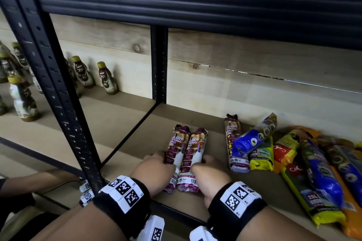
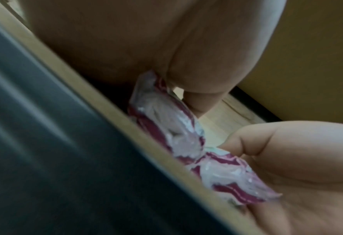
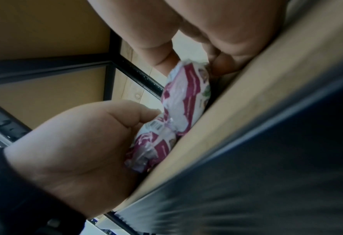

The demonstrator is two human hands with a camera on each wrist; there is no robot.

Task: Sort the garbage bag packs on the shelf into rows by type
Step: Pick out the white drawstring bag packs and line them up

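While the left hand [image 1: 156, 170] clamps one purple drawstring pack [image 1: 175, 154] and the right hand [image 1: 207, 174] clamps its twin [image 1: 193, 157], the pair sits side by side near the shelf [image 1: 137, 143] front — one row begun. Off right, a third purple pack [image 1: 234, 143] and the mixed pile [image 1: 305, 164] of blue, yellow and orange packs lie unsorted — most of the job remains, I'd say.

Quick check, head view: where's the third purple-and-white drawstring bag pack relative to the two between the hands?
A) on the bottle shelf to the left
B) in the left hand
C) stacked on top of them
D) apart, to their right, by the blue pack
D: the third purple-and-white drawstring bag pack lies apart to the right of the pair, with the blue plastic-wrapped pack leaning over it.
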